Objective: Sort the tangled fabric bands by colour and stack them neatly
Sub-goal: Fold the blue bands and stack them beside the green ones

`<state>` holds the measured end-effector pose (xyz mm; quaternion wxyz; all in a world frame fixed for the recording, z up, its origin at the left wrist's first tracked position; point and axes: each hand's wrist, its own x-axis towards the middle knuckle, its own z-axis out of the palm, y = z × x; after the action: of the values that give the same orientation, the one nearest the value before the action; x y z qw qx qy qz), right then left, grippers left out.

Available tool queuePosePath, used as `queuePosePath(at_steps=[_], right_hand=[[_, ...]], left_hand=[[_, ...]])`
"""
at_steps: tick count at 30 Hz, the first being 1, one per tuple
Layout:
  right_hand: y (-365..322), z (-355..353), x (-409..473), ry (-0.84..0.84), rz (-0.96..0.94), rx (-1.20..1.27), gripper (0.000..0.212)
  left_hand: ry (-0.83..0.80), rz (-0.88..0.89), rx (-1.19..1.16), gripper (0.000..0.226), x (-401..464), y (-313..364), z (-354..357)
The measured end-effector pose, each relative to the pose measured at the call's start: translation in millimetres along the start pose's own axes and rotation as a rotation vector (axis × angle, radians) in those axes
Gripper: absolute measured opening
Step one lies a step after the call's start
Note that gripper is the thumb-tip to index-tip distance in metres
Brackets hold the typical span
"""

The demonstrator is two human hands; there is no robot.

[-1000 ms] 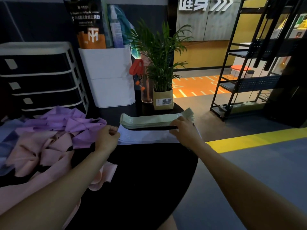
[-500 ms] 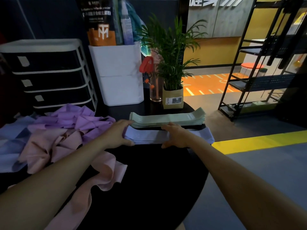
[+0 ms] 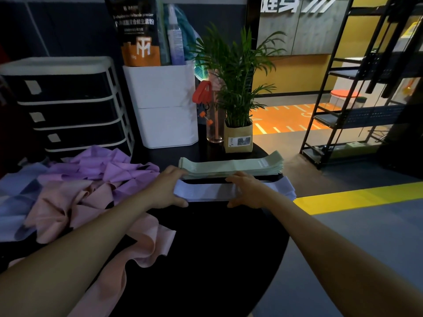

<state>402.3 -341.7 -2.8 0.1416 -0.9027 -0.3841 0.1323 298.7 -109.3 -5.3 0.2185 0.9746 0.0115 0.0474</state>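
Both hands, left hand (image 3: 168,188) and right hand (image 3: 246,191), had flattened from pinching onto the pale blue stack (image 3: 210,191) (apparently squaring it), fingers straight, beside the green stack (image 3: 231,165).

The bench (image 3: 206,259) is black. One flat stack of bands (image 3: 231,165) is pale green; the stack beside it (image 3: 206,191) is pale lavender-blue. The tangled heap holds purple bands (image 3: 103,168), dusty pink bands (image 3: 75,202) and blue bands (image 3: 13,197). The drawer unit (image 3: 68,106) has black fronts in a white frame. A yellow stripe (image 3: 366,195) crosses the grey floor (image 3: 366,236).
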Motion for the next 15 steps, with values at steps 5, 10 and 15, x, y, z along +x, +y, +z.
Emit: queuePosePath(at_steps=[5,10,15], right_hand=[[31.4,-19.5,-20.3,-0.003,0.054,-0.112,0.086],[59.4,-31.6,-35.9,-0.054,0.118,-0.229,0.078],[68.5,-31.5,-36.0,-0.045,0.109,-0.174,0.064]], left_hand=[[-0.062,0.102,0.124,0.086,15.1,37.5,7.5],[-0.230,0.180,0.259,0.087,41.0,70.5,28.0],[-0.338,0.145,0.277,0.077,55.0,69.3,34.6]])
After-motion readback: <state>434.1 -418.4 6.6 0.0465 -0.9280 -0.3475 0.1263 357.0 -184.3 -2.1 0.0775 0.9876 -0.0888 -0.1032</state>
